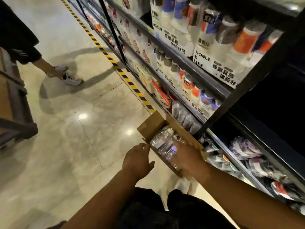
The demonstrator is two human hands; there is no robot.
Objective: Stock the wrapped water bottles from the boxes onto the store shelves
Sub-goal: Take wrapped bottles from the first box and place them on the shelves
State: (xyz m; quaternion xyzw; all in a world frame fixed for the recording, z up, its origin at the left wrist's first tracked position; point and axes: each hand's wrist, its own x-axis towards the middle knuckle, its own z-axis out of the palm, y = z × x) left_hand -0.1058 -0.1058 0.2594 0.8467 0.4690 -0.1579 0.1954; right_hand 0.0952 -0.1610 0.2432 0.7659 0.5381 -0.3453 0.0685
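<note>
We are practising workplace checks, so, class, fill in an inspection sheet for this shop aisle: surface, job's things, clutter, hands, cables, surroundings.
Surface: glossy tiled floor, with hazard tape along the foot of the shelves.
Job's things: open cardboard box on the floor against the shelves, with wrapped bottles inside it.
Clutter: nothing seen.
Hands: left hand open, fingers at the box's near edge; right hand on the wrapped bottles in the box, grip unclear.
Cables: nothing seen.
Surroundings: shelves filled with boxed cups and wrapped goods; another person's legs at the left, beside a dark frame, perhaps a trolley.
</note>
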